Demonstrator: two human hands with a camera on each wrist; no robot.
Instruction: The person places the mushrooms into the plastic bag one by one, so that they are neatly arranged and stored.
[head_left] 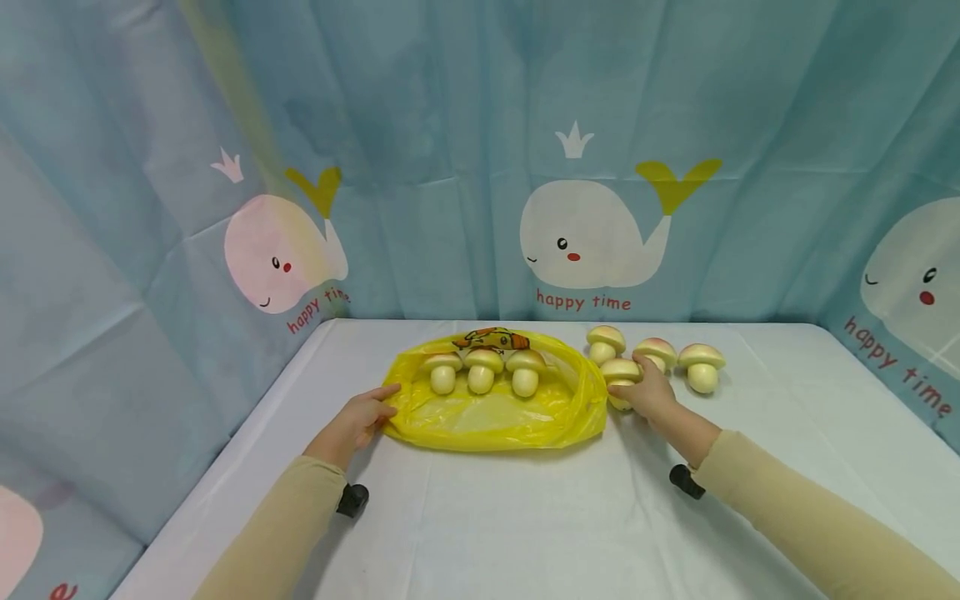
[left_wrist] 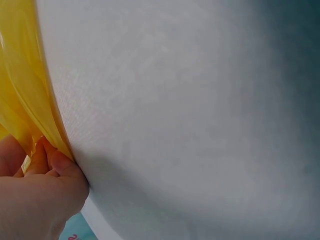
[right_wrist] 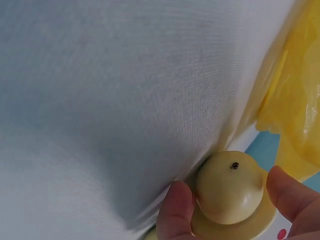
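A yellow plastic bag (head_left: pixel 495 433) lies on the table with its mouth spread wide. Three toy mushrooms (head_left: pixel 482 372) with pale stems show inside it, in a row. My left hand (head_left: pixel 363 417) pinches the bag's left edge; in the left wrist view the yellow film (left_wrist: pixel 30 100) is bunched at its fingertips. Just outside the bag's right edge, my right hand (head_left: pixel 649 395) grips a toy mushroom (head_left: pixel 619 372) between thumb and fingers. The right wrist view shows that mushroom's round stem end (right_wrist: pixel 230 187), with a small dark spot, between the digits.
Behind and beside the right hand stand three more mushrooms: one at the back (head_left: pixel 605 342), one partly hidden by the fingers (head_left: pixel 657 348), one farther right (head_left: pixel 702 367). A white cloth (head_left: pixel 525 533) covers the table. Blue whale-print curtains (head_left: pixel 450 167) rise behind its far edge.
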